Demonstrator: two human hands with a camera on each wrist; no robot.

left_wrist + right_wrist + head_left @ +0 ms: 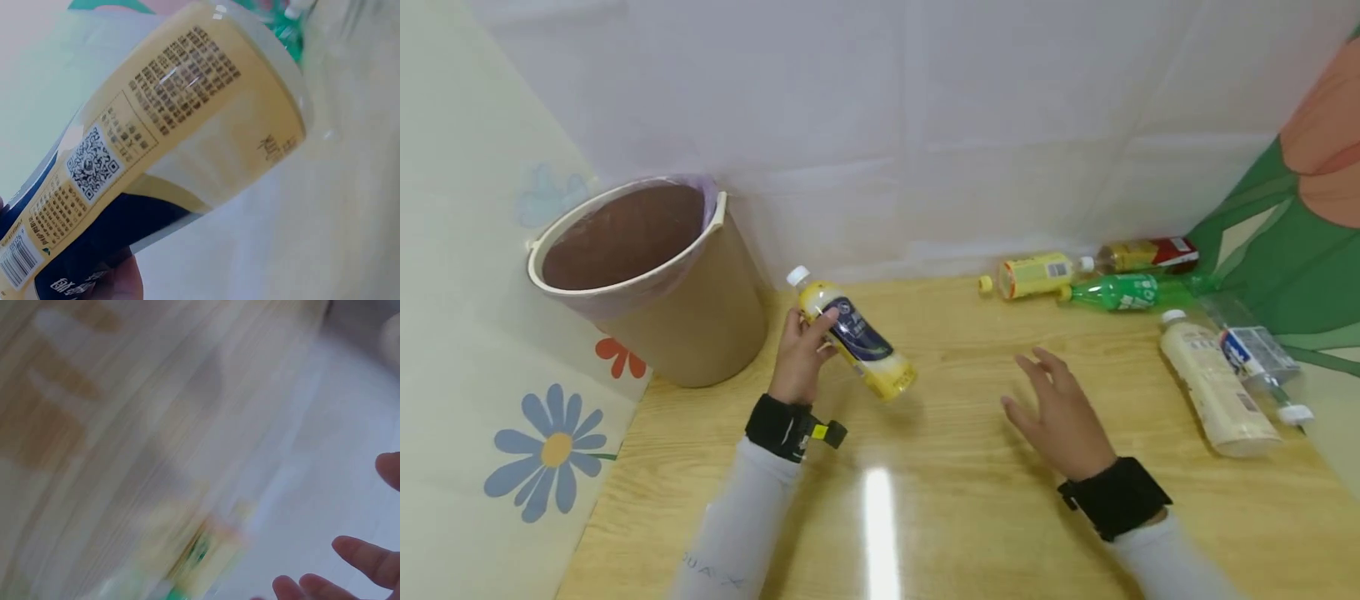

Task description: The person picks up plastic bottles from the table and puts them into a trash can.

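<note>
While the left hand (801, 358) pinches the bottle (853, 333) by its upper part, thumb laid across the front, the base slants down to the right of that grip, seemingly lifted off the bench (940, 450). Well to the right of it, the right hand (1060, 417) holds nothing, its fingers (369, 559) spread and loosely bent above the bench. Left of the pinching fingers stands the bag-lined bin (711, 329). Beyond the right hand's fingers lie the yellow bottle (1036, 276), green bottle (1120, 292) and red bottle (1150, 254); to their right, the cream bottle (1217, 387) rests beside the clear bottle (1251, 350). With so much length hanging past the pinch, the held bottle could swing or slip if the thumb eases on its smooth surface. A wide turn leftward might knock its cap (797, 275) against the bin, and a careless sweep of the right hand could set the cream bottle rolling.
</note>
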